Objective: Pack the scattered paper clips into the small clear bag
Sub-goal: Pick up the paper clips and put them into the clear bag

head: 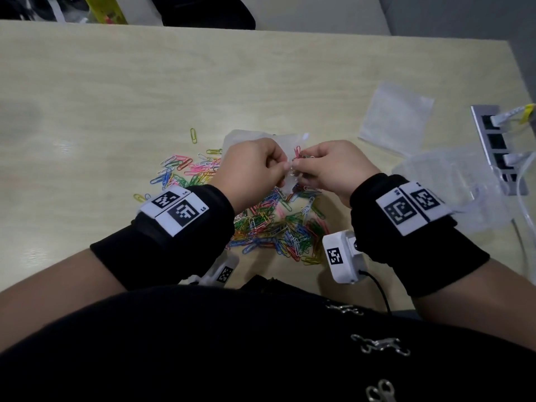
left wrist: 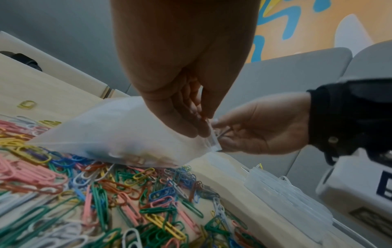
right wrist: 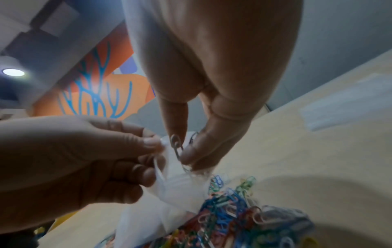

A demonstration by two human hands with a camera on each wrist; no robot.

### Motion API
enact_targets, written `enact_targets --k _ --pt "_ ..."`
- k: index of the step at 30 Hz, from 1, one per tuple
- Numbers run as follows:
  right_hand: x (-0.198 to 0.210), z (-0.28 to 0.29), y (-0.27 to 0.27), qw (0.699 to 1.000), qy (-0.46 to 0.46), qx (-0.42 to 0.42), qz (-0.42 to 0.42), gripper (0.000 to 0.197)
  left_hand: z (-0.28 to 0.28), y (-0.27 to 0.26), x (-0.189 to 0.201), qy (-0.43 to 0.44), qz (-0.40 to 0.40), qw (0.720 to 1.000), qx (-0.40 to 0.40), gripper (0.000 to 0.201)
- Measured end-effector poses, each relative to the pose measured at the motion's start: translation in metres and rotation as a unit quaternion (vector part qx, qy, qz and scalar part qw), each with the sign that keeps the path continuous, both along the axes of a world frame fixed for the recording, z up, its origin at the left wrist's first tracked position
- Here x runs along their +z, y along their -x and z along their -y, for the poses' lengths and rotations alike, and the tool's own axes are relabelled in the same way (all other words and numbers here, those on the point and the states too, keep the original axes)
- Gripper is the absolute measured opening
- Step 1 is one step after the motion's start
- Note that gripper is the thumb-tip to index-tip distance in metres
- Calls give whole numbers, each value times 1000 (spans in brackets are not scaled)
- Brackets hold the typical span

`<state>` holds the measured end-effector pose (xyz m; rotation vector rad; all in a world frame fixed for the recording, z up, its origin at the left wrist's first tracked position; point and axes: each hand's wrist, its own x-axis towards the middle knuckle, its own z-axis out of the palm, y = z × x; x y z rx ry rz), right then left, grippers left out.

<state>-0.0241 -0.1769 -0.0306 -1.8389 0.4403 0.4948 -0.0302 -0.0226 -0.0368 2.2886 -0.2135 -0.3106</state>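
Note:
A pile of coloured paper clips [head: 272, 224] [left wrist: 110, 193] [right wrist: 229, 211] lies on the pale wooden table [head: 121, 91]. Above the pile my left hand [head: 252, 166] [left wrist: 186, 107] [right wrist: 89, 156] pinches the mouth of the small clear bag [head: 255, 139] [left wrist: 118, 132] [right wrist: 169, 198], which hangs down onto the clips. My right hand [head: 327, 166] [left wrist: 258, 127] [right wrist: 199, 127] pinches a few clips [right wrist: 180, 151] [head: 300, 156] at the bag's mouth. The bag is cloudy, with some clips faintly visible inside in the left wrist view.
More clear bags lie at the right: a flat one [head: 397, 117] and a crumpled one [head: 452, 184]. A grey socket strip [head: 496, 149] with cables runs along the table's right edge. A lone yellow clip [head: 193, 135] lies apart at the back.

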Motion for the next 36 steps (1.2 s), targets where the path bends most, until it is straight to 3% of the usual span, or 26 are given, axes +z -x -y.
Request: enact_targets --k 1,4,6,10,12,14,16,18,21,23,28,32,36 --pt "1 -2 -1 1000 19 18 11 3 0 0 0 3 0 1000 6 12" --pt "7 -5 -5 993 74 92 29 32 -1 -1 0 19 -5 1000 25 13" --pt "12 -5 -5 988 88 117 54 38 -2 -2 1 24 -7 999 40 12" --pt "12 1 -7 975 126 103 151 25 -6 -5 3 26 3 997 77 10" --pt "3 6 -10 974 150 65 157 17 -9 -7 4 29 9 995 95 9" --pt "-12 9 -15 961 233 75 126 21 -12 -9 5 36 13 993 110 12" --pt "-26 8 -15 935 311 153 79 47 -14 -11 7 42 20 992 121 18" --pt "-36 1 -9 914 318 242 77 79 -15 -13 8 38 25 991 129 21" --pt "-46 -11 6 856 362 358 89 96 -17 -15 6 33 28 989 142 22" --pt "-49 -14 16 829 390 383 115 85 -18 -16 5 30 29 988 150 22" --pt "-53 -4 26 832 390 350 183 28 -22 -15 2 54 29 987 151 22" --pt "-49 5 24 857 380 301 173 21 -21 -13 1 56 20 989 136 17" --pt "-38 14 17 906 351 208 113 19 -19 -11 0 51 12 992 118 15"
